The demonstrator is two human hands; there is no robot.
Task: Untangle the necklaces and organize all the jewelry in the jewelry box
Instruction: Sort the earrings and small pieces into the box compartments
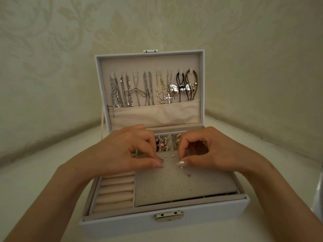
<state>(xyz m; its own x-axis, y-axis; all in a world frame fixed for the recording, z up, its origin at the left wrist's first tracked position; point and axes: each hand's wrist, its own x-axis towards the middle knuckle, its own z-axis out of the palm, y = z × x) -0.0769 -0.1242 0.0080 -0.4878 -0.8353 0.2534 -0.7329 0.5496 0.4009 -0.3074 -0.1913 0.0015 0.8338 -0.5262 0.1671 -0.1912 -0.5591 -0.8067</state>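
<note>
White box (164,224) open, lid upright at the back. Across the lid, left to right, necklaces (148,89) hung one to a hook, tails tucked into a cloth pocket; untangling apparently done. Below, at far left, padded ring rolls (115,191). Next, left hand (129,154), fingertips pinched together at the edge of the perforated pad (183,186); cannot tell whether anything held. A few studs (168,155) already seated on the pad. Further right, right hand (215,151) pinching a tiny earring (181,164) just over the pad. Probably late in the job, only small pieces left. Back compartments half hidden behind both hands; lower tier out of sight.
</note>
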